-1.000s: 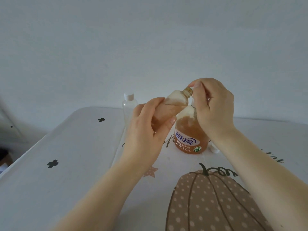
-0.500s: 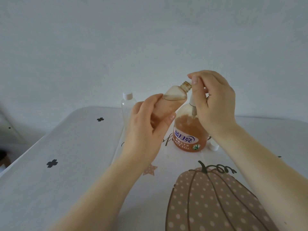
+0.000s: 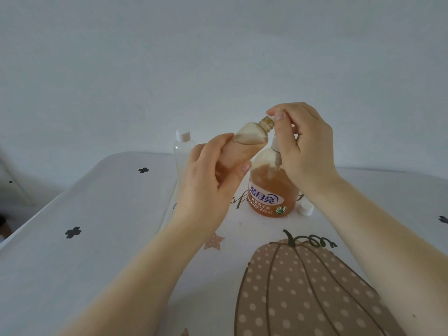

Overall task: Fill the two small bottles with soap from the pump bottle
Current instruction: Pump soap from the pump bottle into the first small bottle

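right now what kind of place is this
Probably a home: a table with a pumpkin-print cloth against a plain wall, and a household soap bottle standing on it.

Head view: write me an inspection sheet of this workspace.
Surface: table under a white cloth with clover marks and a pumpkin print.
Job's things: pump bottle of orange soap stands upright; small bottle, uncapped and mostly filled, tilted at the pump; second small bottle clear, capped, upright behind.
Clutter: loose white cap beside the pump bottle.
Hands: left hand grips the tilted bottle; right hand curls round the pump head.
Cables: nothing seen.
Surroundings: plain wall.
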